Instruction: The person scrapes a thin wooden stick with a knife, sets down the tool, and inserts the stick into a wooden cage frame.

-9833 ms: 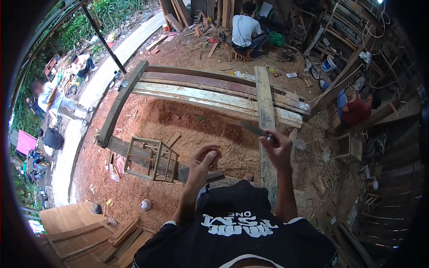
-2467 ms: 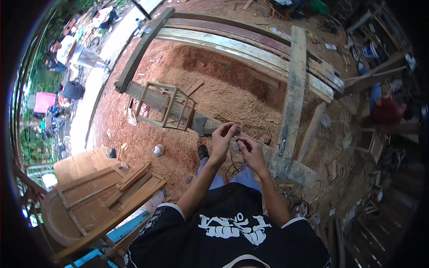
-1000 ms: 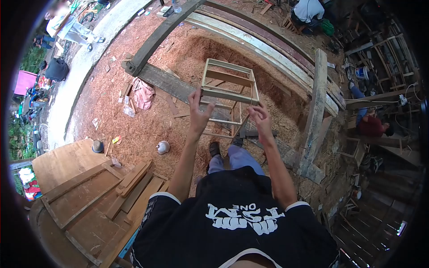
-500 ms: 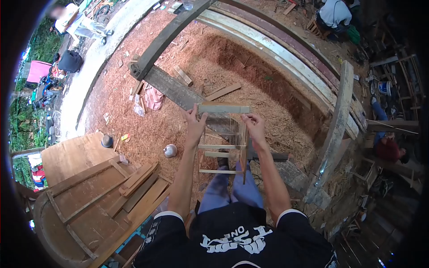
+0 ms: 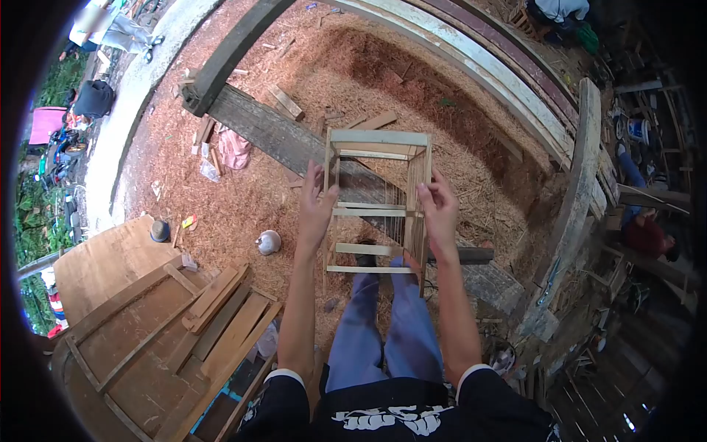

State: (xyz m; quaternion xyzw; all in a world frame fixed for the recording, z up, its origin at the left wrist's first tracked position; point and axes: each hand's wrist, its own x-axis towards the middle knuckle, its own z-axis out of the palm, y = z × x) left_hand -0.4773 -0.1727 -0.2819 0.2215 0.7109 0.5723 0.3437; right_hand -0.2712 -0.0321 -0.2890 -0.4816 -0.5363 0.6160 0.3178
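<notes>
A small open wooden frame (image 5: pixel 379 138), built like a cage from thin pale strips, stands in front of my legs. Fine upright lines, like thin rods or wires, show inside its right side. At the frame's left post, my left hand (image 5: pixel 315 210) is open with fingers apart, its thumb overlapping the post in view. My right hand (image 5: pixel 440 214) is beside the right post, open with loosely bent fingers. Whether either hand touches the frame, I cannot tell. What the frame's feet rest on is hard to make out.
A weathered plank (image 5: pixel 272 132) crosses the shavings-covered ground behind the frame. Thick curved beams (image 5: pixel 571 199) stand to the right. Cut boards (image 5: pixel 228 324) lie on a wooden panel at lower left, near a round whitish object (image 5: pixel 268 241). Other people are farther off.
Both hands have left the frame's top bar and are now lower, beside its side posts. The frame now shows more of its top and inside, and my view has shifted.
</notes>
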